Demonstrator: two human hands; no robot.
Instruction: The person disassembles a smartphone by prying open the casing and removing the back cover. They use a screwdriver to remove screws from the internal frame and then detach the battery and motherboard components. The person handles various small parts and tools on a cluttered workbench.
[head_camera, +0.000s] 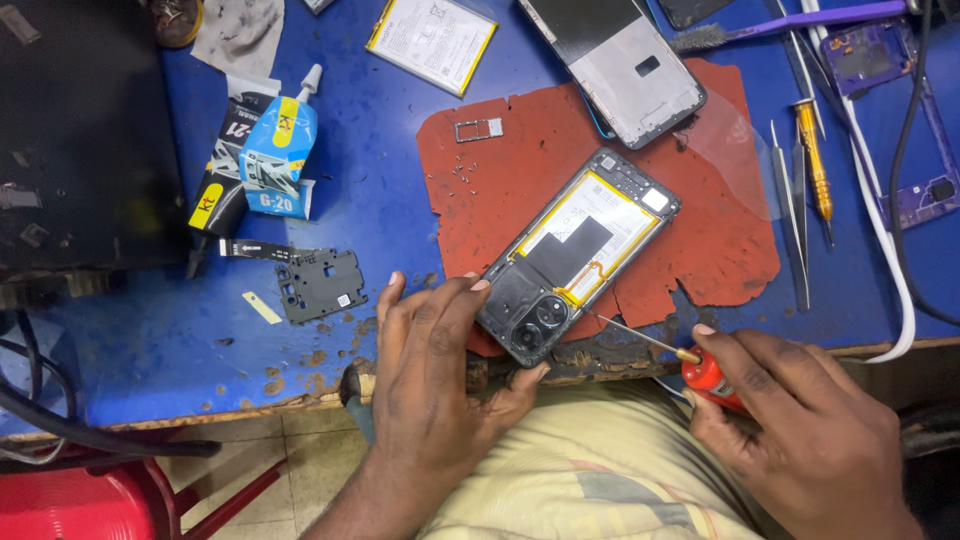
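Steadying opened phone (575, 255) on red mat (720, 250) at bench edge, my left hand (430, 370) fingers spread | right hand (800, 420) pinching red screwdriver (690, 365), tip at phone | risk: tip slips, I gouge battery (590, 225)

I see my left hand (435, 375) on an opened phone (577, 255) with glossy black plastic and shiny lens glass at the camera end, and a matt, paper-labelled battery in the middle. My right hand (800, 420) grips a screwdriver (680, 360) with a glossy red plastic handle and a thin bright metal shaft. Under the phone lies a matt red mat (480, 190), ragged at its edges, on a blue desk (150, 330) whose paint is chipped and rough along the worn wooden front edge.
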